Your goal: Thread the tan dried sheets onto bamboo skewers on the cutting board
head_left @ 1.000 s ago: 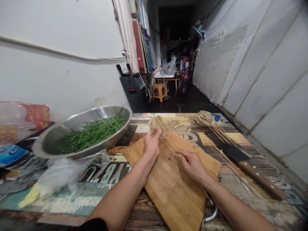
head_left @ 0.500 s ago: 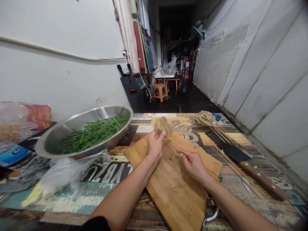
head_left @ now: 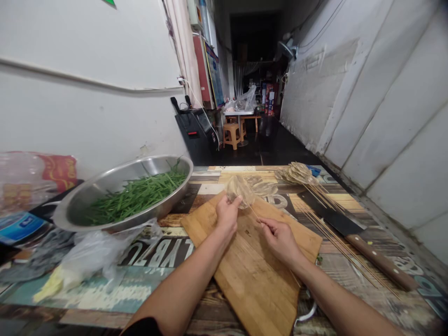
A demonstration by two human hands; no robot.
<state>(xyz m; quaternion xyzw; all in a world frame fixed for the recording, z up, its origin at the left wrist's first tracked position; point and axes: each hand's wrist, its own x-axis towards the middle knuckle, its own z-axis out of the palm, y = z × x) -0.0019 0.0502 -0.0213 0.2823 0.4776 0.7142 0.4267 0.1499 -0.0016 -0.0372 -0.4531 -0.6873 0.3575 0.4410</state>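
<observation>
Over the far corner of a wooden cutting board (head_left: 255, 270), my left hand (head_left: 228, 212) pinches a thin, pale, translucent flat piece (head_left: 240, 186), perhaps a dried fish fillet. My right hand (head_left: 280, 235) grips a thin bamboo skewer (head_left: 255, 213) whose far end meets that piece; whether it passes through is hidden by my fingers. More flat pale pieces (head_left: 264, 187) lie on the table just past the board. At the far right, a stack of similar pieces on skewers (head_left: 297, 173) rests with its sticks toward me.
A cleaver (head_left: 332, 217) with a brown handle lies right of the board, beside several loose skewers (head_left: 345, 249). Left stands a steel basin (head_left: 73, 205) of cut green stalks (head_left: 140, 193). A crumpled plastic bag (head_left: 94, 256) and a grey cloth (head_left: 42, 256) lie nearer.
The flat piece has tilted and turned a little in my left hand, now catching more light. Both hands stay almost in the same place, and the view has shifted slightly.
</observation>
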